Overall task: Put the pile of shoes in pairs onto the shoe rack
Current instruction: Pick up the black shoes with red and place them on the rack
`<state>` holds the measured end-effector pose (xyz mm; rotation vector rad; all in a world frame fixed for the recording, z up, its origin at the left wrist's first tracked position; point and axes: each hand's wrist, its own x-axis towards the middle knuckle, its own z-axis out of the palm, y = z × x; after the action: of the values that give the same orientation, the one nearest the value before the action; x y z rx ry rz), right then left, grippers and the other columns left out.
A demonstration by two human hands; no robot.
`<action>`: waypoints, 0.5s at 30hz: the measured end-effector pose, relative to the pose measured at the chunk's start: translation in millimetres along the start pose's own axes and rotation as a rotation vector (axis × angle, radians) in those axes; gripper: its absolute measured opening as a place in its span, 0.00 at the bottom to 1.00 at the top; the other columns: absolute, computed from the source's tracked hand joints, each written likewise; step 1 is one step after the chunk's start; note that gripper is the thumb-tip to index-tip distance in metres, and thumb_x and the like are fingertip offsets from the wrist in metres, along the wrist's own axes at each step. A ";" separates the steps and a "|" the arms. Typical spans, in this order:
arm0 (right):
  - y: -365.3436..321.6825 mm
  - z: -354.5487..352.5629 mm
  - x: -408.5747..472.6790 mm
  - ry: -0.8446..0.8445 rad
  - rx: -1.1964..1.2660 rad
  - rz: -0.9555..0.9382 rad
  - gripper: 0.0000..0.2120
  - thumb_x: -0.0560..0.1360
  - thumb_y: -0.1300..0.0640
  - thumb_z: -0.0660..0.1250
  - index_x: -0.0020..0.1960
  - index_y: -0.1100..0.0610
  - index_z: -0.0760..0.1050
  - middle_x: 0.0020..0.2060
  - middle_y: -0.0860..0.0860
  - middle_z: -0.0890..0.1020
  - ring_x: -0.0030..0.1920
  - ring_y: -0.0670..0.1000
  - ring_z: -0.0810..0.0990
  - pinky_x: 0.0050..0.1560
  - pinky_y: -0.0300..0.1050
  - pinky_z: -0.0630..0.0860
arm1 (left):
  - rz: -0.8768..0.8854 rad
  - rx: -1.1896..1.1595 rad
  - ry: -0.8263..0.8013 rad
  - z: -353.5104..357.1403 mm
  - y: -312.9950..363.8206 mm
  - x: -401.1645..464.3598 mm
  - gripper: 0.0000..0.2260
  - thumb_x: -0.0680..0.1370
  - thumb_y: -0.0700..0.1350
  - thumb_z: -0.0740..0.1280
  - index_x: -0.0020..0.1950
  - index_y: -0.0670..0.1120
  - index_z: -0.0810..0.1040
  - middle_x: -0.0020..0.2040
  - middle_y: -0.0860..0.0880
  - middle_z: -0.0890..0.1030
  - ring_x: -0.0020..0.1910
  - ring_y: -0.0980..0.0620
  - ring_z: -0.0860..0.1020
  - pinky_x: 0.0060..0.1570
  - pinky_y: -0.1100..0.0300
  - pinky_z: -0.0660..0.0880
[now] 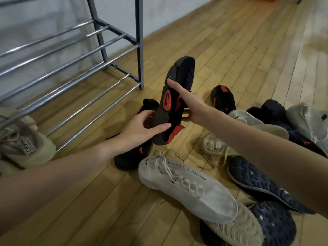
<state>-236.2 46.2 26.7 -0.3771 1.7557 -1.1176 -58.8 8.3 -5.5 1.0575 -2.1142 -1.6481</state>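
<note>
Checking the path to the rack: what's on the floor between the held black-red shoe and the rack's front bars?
Head view: bare wooden floor between the held shoe and the rack's front bars; nothing lies there.

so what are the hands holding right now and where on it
Both hold one black and red shoe, sole towards the camera: left hand at its heel end, right hand round its middle.

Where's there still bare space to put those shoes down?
The shoe rack bars right of the beige shoe are bare, as is the floor beyond the held black shoe. The pile around the white shoe is crowded.
</note>
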 end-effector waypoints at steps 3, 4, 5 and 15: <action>1.9 -1.0 2.2 -0.019 -0.033 -0.011 0.39 0.62 0.32 0.73 0.64 0.56 0.73 0.53 0.50 0.81 0.54 0.52 0.80 0.49 0.48 0.78 | 0.023 0.025 -0.010 10.9 5.5 5.3 0.13 0.74 0.48 0.71 0.58 0.51 0.76 0.52 0.55 0.81 0.52 0.60 0.79 0.51 0.67 0.76; 3.0 -4.6 6.7 -0.024 -0.053 -0.043 0.37 0.64 0.32 0.71 0.63 0.56 0.73 0.53 0.50 0.82 0.54 0.52 0.81 0.49 0.47 0.78 | 0.007 0.020 0.002 12.8 5.8 8.0 0.10 0.75 0.44 0.70 0.55 0.49 0.76 0.51 0.53 0.81 0.52 0.56 0.79 0.52 0.65 0.76; 3.2 -9.6 10.1 -0.021 -0.068 -0.082 0.34 0.68 0.31 0.67 0.62 0.56 0.74 0.51 0.51 0.82 0.53 0.52 0.81 0.51 0.47 0.78 | -0.022 0.001 0.017 13.1 5.0 10.4 0.07 0.75 0.42 0.70 0.52 0.49 0.77 0.51 0.50 0.82 0.53 0.53 0.80 0.53 0.63 0.76; 35.8 -120.2 98.8 0.513 -1.068 0.076 0.54 0.71 0.48 0.73 0.77 0.61 0.37 0.73 0.72 0.52 0.74 0.70 0.51 0.74 0.63 0.52 | -0.222 -0.253 0.003 1.2 -15.7 20.0 0.09 0.76 0.36 0.66 0.55 0.40 0.80 0.54 0.40 0.83 0.55 0.44 0.82 0.57 0.49 0.78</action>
<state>-377.0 59.9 -47.3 -0.6778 2.7130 -0.1069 -67.5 -5.8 -24.9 1.2437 -1.7772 -1.9512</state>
